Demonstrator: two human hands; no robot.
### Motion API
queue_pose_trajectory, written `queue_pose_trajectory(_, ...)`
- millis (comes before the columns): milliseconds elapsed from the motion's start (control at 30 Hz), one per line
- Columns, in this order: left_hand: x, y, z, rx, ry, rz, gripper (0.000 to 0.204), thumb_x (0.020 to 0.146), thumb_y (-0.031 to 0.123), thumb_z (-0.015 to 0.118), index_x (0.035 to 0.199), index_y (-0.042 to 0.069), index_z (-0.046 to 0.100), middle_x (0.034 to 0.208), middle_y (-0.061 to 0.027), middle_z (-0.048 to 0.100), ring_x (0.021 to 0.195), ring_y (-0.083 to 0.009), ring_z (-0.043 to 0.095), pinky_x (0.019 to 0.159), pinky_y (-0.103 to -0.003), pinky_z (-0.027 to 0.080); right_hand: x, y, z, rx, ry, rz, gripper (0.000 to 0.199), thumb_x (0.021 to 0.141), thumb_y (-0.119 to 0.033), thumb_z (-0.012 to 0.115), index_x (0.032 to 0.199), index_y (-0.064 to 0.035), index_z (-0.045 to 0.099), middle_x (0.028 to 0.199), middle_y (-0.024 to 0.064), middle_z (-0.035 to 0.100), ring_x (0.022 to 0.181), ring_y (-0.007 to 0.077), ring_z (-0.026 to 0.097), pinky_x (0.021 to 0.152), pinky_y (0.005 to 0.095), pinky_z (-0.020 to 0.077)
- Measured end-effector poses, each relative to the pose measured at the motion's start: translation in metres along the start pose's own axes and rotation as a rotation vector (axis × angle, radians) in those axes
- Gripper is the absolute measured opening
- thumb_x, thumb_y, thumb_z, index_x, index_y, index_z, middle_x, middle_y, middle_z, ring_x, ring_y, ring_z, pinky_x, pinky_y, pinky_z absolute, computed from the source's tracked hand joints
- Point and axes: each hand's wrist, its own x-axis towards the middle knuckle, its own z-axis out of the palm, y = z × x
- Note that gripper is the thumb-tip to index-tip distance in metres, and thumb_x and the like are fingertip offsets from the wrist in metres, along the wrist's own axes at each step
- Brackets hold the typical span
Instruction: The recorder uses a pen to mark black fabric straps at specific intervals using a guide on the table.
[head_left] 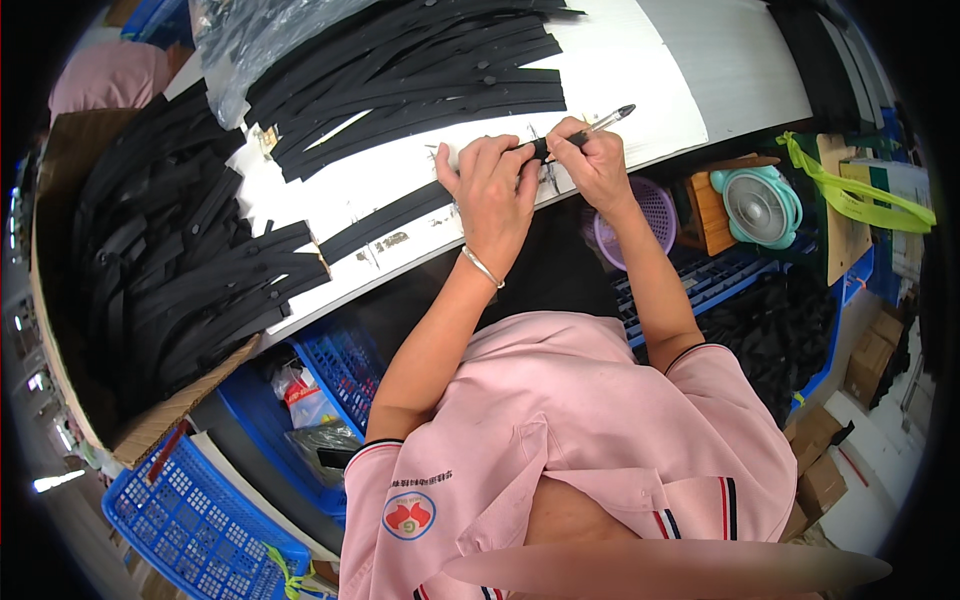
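Note:
My right hand [597, 168] is closed around a pen [612, 118] with a clear barrel and dark cap end. The pen slants up to the right, and its tip is hidden at my fingers. My left hand [492, 190], a bangle at its wrist, holds a black fabric strip [390, 220] against the white tabletop [420, 165] with bent fingers. The strip runs from the left, under that hand, toward my right fingertips. Dark marks [385, 243] show on the white surface near the table's front edge.
Many black strips [420, 80] lie across the table's far side, beside clear plastic [270, 40]. A cardboard box [60, 260] at left overflows with more. Below the table are blue baskets [195, 515], a purple basket [640, 220] and a turquoise fan [760, 205]. Someone in pink [110, 75] is at far left.

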Motion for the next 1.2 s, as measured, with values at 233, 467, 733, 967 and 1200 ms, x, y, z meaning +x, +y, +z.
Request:
queue_pose_trajectory(233,-0.003,-0.006,-0.002,0.021,0.020,0.026,0.023,0.082,0.013,0.079,0.104,0.013,0.075,0.112,-0.0011,0.069,0.113,-0.0231,0.060,0.117,-0.057,0.020,0.004,-0.001,0.003,-0.140,-0.070,-0.065,0.015,0.092,-0.008,0.065,0.082,0.0023,0.068,0.068,0.0075,0.064,0.060,0.0121,0.060,0.057,0.0293,0.0464)
queue_pose_trajectory(467,-0.039,0.001,-0.027,0.120,-0.201,-0.033,0.047,0.094,0.024,0.070,0.139,0.010,0.062,0.154,-0.0112,0.048,0.148,-0.0335,0.035,0.117,-0.069,0.013,-0.010,0.004,-0.003,0.054,0.145,0.008,0.016,0.097,-0.003,0.060,0.084,0.0026,0.065,0.082,0.0049,0.067,0.071,0.0096,0.061,0.064,0.0249,0.0472)
queue_pose_trajectory(733,0.058,-0.063,0.006,0.230,-0.173,0.084,0.053,0.098,0.036,0.065,0.142,0.008,0.056,0.151,-0.0165,0.048,0.146,-0.0359,0.037,0.114,-0.074,0.017,-0.012,0.006,0.007,0.067,0.246,0.076,0.016,0.099,-0.005,0.062,0.088,0.0052,0.069,0.089,0.0078,0.069,0.071,0.0095,0.062,0.065,0.0236,0.0495)
queue_pose_trajectory(967,0.081,-0.077,-0.011,0.091,-0.143,0.035,0.038,0.099,0.032,0.064,0.127,0.007,0.069,0.138,-0.0166,0.061,0.134,-0.0325,0.052,0.118,-0.060,0.026,-0.012,0.010,0.008,0.001,0.248,0.060,0.015,0.100,-0.006,0.062,0.090,0.0033,0.069,0.085,0.0050,0.069,0.070,0.0078,0.059,0.064,0.0221,0.0464)
queue_pose_trajectory(1200,-0.040,-0.072,-0.127,0.114,-0.039,-0.101,0.041,0.086,-0.006,0.057,0.124,0.005,0.069,0.136,-0.0157,0.063,0.138,-0.0364,0.051,0.122,-0.054,0.028,-0.010,0.011,0.008,-0.011,0.229,0.073,0.013,0.100,-0.008,0.065,0.094,0.0021,0.070,0.078,0.0026,0.066,0.068,0.0060,0.056,0.061,0.0217,0.0434)
